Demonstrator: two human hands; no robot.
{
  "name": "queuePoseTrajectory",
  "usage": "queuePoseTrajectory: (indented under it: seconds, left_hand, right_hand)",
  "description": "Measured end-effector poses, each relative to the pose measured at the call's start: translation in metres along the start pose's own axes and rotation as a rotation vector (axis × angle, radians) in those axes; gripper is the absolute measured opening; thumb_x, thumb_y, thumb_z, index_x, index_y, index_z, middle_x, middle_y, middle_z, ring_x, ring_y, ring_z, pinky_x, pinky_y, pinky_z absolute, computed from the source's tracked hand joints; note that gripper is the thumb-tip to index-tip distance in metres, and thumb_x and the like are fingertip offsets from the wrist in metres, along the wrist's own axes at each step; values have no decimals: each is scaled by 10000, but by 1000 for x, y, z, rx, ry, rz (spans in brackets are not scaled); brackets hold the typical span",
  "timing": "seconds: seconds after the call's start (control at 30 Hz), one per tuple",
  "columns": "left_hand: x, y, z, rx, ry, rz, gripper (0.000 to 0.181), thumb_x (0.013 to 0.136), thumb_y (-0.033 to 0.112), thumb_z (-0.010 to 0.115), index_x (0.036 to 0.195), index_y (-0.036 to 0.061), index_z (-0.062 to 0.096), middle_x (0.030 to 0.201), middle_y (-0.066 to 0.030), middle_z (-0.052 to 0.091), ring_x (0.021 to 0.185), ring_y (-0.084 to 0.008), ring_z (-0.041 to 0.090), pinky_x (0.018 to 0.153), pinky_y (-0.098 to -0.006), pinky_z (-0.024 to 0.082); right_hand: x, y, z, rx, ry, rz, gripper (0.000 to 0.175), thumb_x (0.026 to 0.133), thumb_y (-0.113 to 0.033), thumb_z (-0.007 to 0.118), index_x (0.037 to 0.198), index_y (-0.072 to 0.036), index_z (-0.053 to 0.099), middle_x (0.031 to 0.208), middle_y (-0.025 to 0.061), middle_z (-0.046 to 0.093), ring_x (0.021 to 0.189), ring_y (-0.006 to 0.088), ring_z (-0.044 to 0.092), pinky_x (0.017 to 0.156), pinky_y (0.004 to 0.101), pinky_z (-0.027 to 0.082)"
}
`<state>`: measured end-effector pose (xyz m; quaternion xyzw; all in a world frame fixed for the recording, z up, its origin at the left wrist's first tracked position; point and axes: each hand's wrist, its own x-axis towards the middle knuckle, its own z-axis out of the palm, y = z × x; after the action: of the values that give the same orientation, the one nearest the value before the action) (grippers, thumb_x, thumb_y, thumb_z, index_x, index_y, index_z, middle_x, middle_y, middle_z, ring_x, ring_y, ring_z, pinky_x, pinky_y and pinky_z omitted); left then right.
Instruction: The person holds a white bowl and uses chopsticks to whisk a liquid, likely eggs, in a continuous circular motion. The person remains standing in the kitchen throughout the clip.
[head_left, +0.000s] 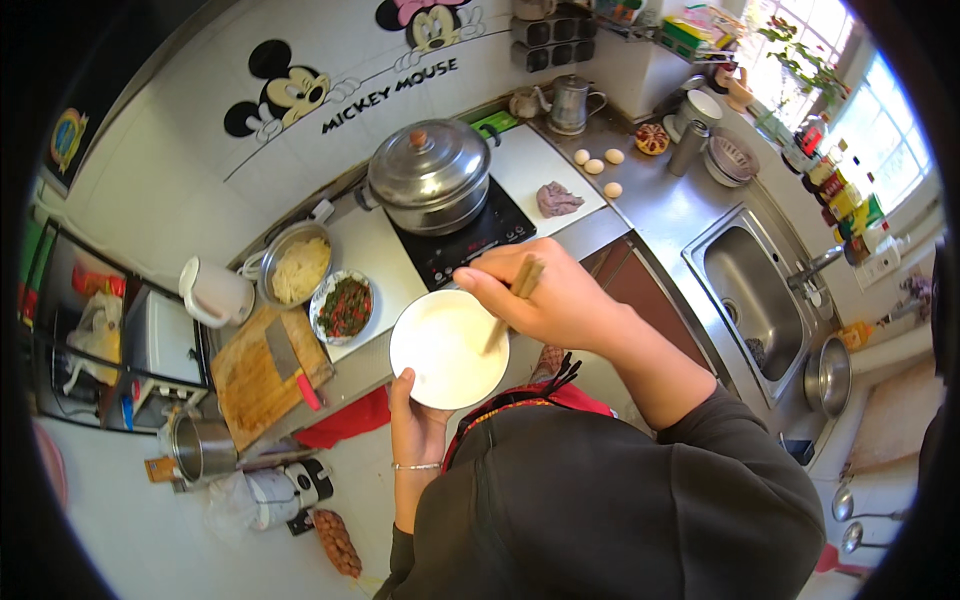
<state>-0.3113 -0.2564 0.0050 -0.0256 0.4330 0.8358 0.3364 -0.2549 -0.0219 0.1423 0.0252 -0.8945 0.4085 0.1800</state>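
Observation:
My left hand (417, 426) holds a white bowl (437, 352) from its near side, thumb over the rim. Inside the bowl is a pale, creamy mixture (442, 337). My right hand (540, 296) grips a pair of chopsticks (527, 279) from above, and their lower ends dip into the mixture at the bowl's right side. Just beyond the bowl, a lidded steel pot (429, 176) stands on a black induction cooktop (491, 232). To the left are a patterned bowl of chopped greens and red pieces (344, 307) and a metal bowl of pale shreds (300, 270).
A cleaver (283, 351) lies on a wooden cutting board (247, 375), its red handle over the counter edge. Beside it stands a white electric kettle (217, 291). Several eggs (593, 166) and a crumpled cloth (558, 200) lie right of the pot. Further right is a steel sink (750, 292).

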Motion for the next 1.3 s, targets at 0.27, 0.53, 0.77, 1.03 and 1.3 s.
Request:
queuePoseTrajectory:
  seconds: [0.27,0.53,0.77,1.03,1.3]
  left_hand:
    - [-5,4,2,-14,39,2,644,976,387,596,1460,-4,429,1417,-174,574,1259,-318,616,1013,-501,553]
    - [-7,4,1,-31,60,22,650,975,374,606,1461,-16,423,1428,-174,564,1277,-315,602,1040,-503,534]
    - [-7,3,2,-34,74,17,638,978,371,605,1456,-13,429,1422,-167,570,1265,-314,610,1039,-501,531]
    - [-9,1,5,-54,115,60,495,991,295,605,1375,22,451,1322,-167,590,1149,-268,667,868,-406,635]
    - [-12,8,7,14,59,29,617,972,382,640,1399,-32,479,1362,-169,607,1218,-286,637,1017,-439,548]
  right_hand:
    - [0,3,6,173,3,-11,204,962,-140,675,842,22,641,702,137,555,643,304,554,586,367,463]
    - [4,-2,9,206,-139,-110,277,984,-210,652,824,15,641,728,149,583,649,347,581,596,403,469]
    - [6,-7,6,161,-117,-12,289,982,-207,656,814,27,635,712,160,563,643,352,567,603,403,457]
    - [2,-10,8,171,-115,55,276,950,-157,701,768,43,644,722,146,618,625,293,579,589,377,468]
    - [-3,-12,15,236,-155,-95,382,1020,-178,577,701,32,601,653,63,534,511,113,531,470,277,393]
